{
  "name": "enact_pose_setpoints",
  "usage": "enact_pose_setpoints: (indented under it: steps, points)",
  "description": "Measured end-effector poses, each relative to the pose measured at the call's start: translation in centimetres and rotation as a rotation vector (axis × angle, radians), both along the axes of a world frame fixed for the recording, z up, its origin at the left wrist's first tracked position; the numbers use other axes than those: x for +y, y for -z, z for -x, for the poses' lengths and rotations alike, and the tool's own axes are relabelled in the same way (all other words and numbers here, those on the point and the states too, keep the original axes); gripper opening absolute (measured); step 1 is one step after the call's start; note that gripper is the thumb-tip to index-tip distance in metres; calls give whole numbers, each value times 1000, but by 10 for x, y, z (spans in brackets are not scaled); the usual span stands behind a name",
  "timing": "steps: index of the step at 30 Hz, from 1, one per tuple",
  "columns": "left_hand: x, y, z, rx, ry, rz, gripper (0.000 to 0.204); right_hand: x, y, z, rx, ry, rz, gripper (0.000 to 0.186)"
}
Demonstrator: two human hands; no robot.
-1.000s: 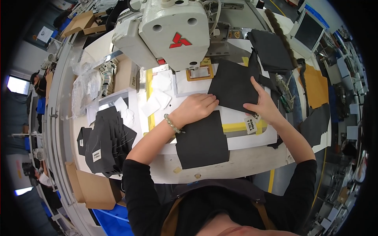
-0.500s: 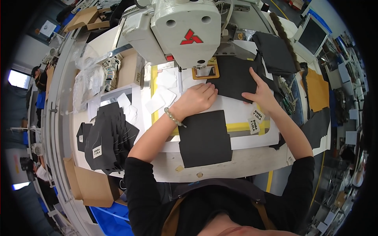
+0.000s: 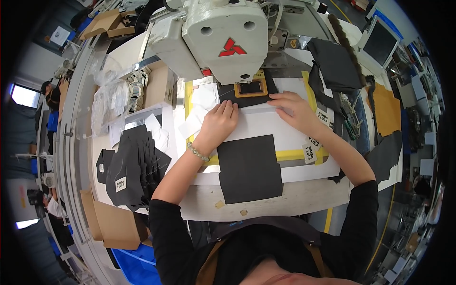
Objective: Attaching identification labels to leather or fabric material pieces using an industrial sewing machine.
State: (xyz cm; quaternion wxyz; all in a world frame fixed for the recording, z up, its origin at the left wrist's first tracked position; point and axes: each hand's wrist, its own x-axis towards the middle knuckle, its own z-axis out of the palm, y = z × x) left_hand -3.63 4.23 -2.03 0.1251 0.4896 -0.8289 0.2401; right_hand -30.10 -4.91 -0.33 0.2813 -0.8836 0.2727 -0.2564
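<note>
A black fabric piece (image 3: 251,100) lies under the small yellow-orange clamp frame (image 3: 265,90), beneath the white sewing machine head (image 3: 225,42). My left hand (image 3: 219,124) lies flat, its fingertips at the piece's lower left edge. At its right edge, my right hand (image 3: 295,111) touches down with fingers stretched and thumb apart. Nearer to me, a second black fabric piece (image 3: 249,168) rests flat, apart from both hands. Printed white labels (image 3: 309,151) lie below my right wrist.
A stack of black pieces (image 3: 135,166) sits at left, near white squares (image 3: 194,118) and an open box of labels (image 3: 159,83). Folded black fabric (image 3: 337,64), tools (image 3: 350,121) and tan material (image 3: 385,109) lie at right. A monitor (image 3: 377,42) stands behind them.
The black piece has shifted left, and now lies under the clamp frame. Both hands have moved left with it. More labels show beside my right wrist.
</note>
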Motion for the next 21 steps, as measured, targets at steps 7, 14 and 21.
enact_pose_setpoints:
  steps: [7, 14, 21]
  points:
    - [4, -2, -2, 46, -17, -47, 30, 0, 10, 2, 35, -46, 198, 22]
    - [6, -1, -4, 61, -8, -54, 31, 7, 7, 3, 50, -42, 255, 21]
    - [5, -1, -4, 100, 9, -66, 31, 12, 6, 4, 79, -17, 306, 21]
